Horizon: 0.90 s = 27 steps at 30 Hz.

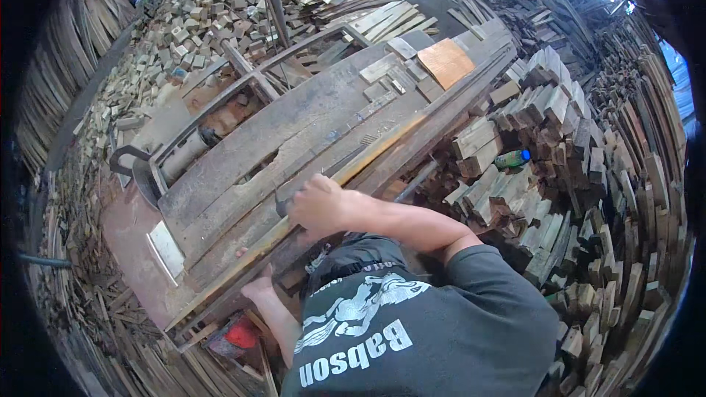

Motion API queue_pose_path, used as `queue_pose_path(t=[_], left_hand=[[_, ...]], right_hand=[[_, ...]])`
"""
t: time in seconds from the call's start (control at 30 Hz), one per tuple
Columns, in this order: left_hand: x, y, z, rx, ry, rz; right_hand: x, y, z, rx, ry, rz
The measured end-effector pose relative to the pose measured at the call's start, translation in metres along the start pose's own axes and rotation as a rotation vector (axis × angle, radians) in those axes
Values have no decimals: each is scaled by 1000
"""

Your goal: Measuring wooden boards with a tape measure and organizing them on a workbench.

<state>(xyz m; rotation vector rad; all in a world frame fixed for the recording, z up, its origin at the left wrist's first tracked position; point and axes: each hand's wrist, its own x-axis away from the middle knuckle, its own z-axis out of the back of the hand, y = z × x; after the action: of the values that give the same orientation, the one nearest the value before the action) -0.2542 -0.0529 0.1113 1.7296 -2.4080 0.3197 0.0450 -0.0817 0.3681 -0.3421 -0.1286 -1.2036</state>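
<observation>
A long yellow-brown rail [382,148] runs slantwise along the near edge of a worn wooden workbench [243,148]. My right hand [318,208] is closed in a fist over the middle of this rail. A small dark piece [282,206] pokes out beside its knuckles; what the fingers hold is mostly hidden. Lower left, my left hand [259,287] reaches from below the near edge, with fingertips showing on the rail's far side, so it grips the rail. Ahead of my right hand, a narrow slot [257,167] opens in the bench top.
Small wood blocks [379,82] and an orange-brown board [446,63] lie at the bench's far right end. A metal frame [257,73] stands behind. Stacked timber [529,140] with a green bottle [512,159] is close on my right. A block heap [198,22] rises beyond.
</observation>
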Motion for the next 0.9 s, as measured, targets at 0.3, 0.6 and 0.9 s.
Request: queue_pose_path(t=[0.3,0.6,0.9], left_hand=[[-7,-20,-87,-32,496,-120],[0,-34,-132,-204,681,-138],[8,-58,-146,-342,417,-211]], right_hand=[[-57,44,-2,5,282,81],[-89,72,-13,5,265,116],[-46,88,-24,-137,301,68]])
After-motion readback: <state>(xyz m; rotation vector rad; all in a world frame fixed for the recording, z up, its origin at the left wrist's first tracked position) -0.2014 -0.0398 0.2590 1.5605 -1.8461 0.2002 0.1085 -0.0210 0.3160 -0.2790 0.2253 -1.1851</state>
